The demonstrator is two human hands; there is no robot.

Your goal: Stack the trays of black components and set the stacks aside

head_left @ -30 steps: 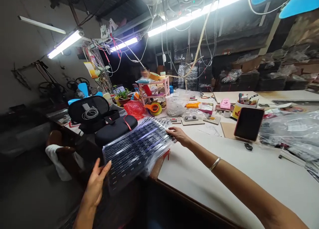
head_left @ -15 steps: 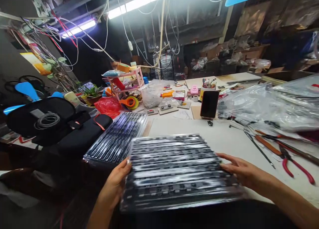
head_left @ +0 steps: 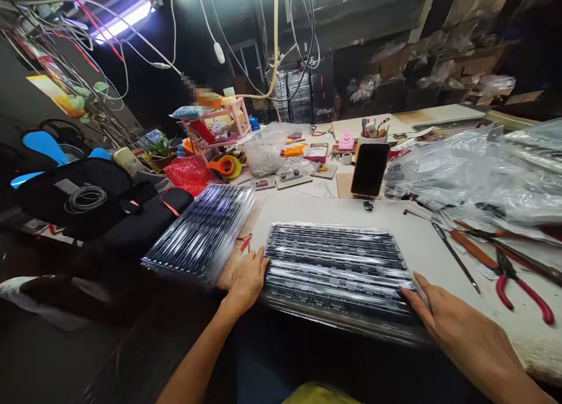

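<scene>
A clear plastic tray of dark component strips (head_left: 338, 269) lies flat on the white table (head_left: 421, 252) right in front of me, its near edge past the table's edge. My left hand (head_left: 246, 278) grips the tray's left side. My right hand (head_left: 443, 316) grips its near right corner. A stack of similar trays (head_left: 202, 231) rests tilted to the left, partly on a black bag (head_left: 132, 228).
A phone (head_left: 369, 170) stands propped behind the tray. Red-handled pliers (head_left: 518, 278), a thin rod and plastic bags (head_left: 474, 170) lie to the right. A pink rack (head_left: 219, 123), tape rolls, a red bag and small parts crowd the back. Cables hang overhead.
One tray came off the tilted stack, moved right in both hands and now lies flat on the table in front of me. The camera view swung right and down.
</scene>
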